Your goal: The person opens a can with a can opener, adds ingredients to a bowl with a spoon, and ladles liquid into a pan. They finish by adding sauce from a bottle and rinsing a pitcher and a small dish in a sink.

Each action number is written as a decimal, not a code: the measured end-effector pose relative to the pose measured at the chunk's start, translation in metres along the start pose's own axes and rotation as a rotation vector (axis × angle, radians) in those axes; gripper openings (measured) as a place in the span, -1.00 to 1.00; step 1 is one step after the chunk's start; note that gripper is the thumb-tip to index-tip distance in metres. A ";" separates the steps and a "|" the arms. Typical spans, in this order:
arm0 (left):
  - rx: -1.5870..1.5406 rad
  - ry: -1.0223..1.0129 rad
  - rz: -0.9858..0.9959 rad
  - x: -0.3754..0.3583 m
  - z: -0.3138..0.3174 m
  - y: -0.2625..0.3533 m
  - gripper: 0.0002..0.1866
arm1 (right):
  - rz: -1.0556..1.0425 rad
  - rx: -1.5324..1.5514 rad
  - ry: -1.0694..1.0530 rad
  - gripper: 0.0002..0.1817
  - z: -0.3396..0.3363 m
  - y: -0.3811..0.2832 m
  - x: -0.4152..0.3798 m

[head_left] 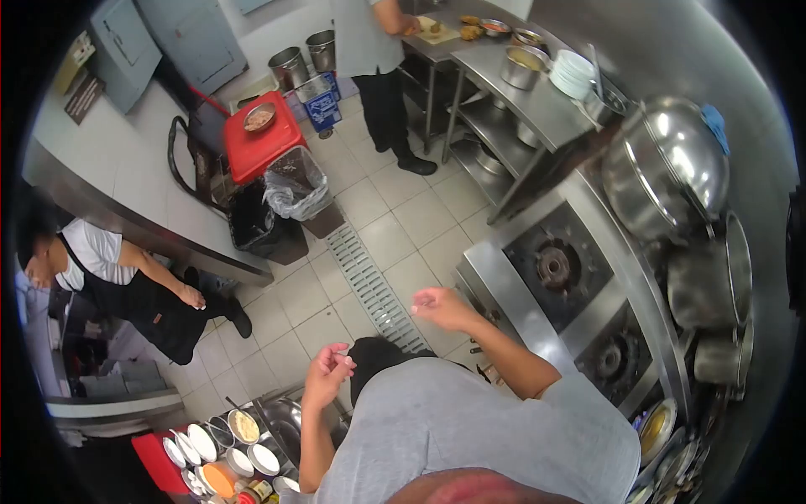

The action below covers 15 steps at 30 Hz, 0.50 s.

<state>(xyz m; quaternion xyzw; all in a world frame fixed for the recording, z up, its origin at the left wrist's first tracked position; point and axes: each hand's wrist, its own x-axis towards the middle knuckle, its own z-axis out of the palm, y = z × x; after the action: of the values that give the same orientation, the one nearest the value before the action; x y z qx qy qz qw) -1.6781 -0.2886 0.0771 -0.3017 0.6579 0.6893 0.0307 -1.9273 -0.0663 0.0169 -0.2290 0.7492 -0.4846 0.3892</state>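
Observation:
My left hand (326, 375) is raised in front of my body, fingers loosely bent and apart, with nothing visible in it. Over the tiled floor, to the right of it, my right hand (447, 310) hangs in the air with half-curled, parted fingers, also holding nothing I can see. Neither hand touches anything. Nearest to the right hand is the stove (525, 290) with its black burners; below the left hand lies a counter crowded with several food containers (243, 427). A floor drain grate (369, 286) runs between the hands and beyond.
A person in a black apron (155, 302) stands at left; another in a grey shirt (361, 42) works at the far steel table (512, 80). Waste bins (311, 210) and a red lid (264, 147) with a bowl (259, 118) stand ahead. Large pots (672, 160) line the right wall.

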 end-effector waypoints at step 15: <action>0.235 0.270 0.198 0.318 -0.185 0.119 -0.53 | -0.050 -0.165 0.072 -0.45 -0.093 -0.163 0.351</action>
<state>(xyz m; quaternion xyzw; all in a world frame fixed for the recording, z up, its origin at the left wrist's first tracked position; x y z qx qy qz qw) -1.9203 -0.5886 0.0467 -0.3197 0.7584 0.5608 -0.0905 -2.2157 -0.3371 0.0585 -0.2616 0.7939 -0.4388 0.3297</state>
